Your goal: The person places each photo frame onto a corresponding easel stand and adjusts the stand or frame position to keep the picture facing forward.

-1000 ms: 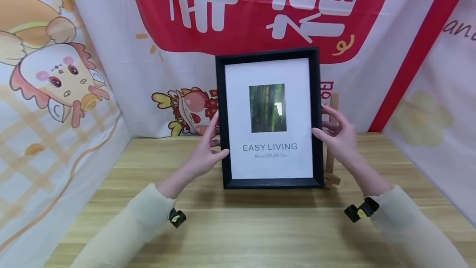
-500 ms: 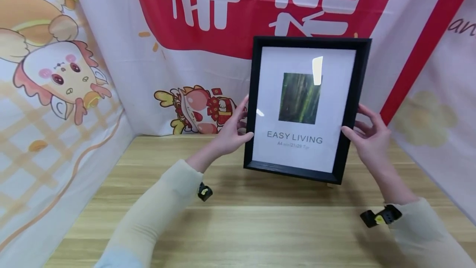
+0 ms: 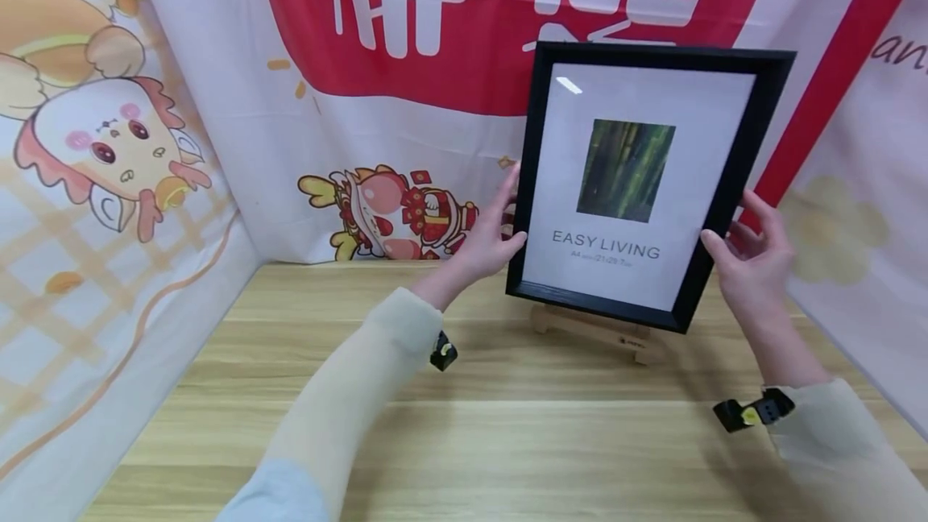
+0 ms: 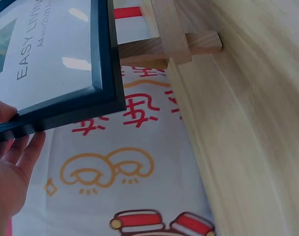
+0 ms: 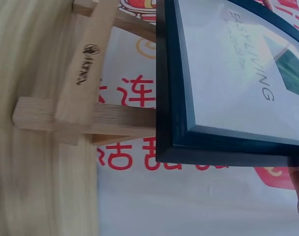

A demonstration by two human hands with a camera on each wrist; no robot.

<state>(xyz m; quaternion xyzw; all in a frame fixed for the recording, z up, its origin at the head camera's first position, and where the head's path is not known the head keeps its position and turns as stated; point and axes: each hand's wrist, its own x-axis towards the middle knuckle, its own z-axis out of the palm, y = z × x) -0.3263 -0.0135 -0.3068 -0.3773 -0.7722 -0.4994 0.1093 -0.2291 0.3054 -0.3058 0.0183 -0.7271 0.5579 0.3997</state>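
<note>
Both hands hold a black picture frame (image 3: 605, 296) by its two sides, raised in front of a small wooden easel (image 3: 594, 330). The frame carries a white sheet with a green bamboo picture and the words EASY LIVING, and it leans a little to the right. My left hand (image 3: 493, 236) grips its left side, thumb on the front and fingers behind. My right hand (image 3: 757, 256) grips the right side in the same way. In both wrist views a gap shows between the frame's bottom edge and the easel's ledge (image 5: 85, 64). The frame hides the easel's upper part.
The easel stands on a wood-grain table (image 3: 464, 441) near its back edge. Behind it hangs a printed cloth (image 3: 406, 127) in white and red. Another cloth with cartoon figures (image 3: 109, 151) covers the left side, and a pale cloth (image 3: 834, 240) hangs at right.
Both hands have carried the picture frame rightward and upward. It now tilts the other way, and the easel's front ledge has come into view beneath it.
</note>
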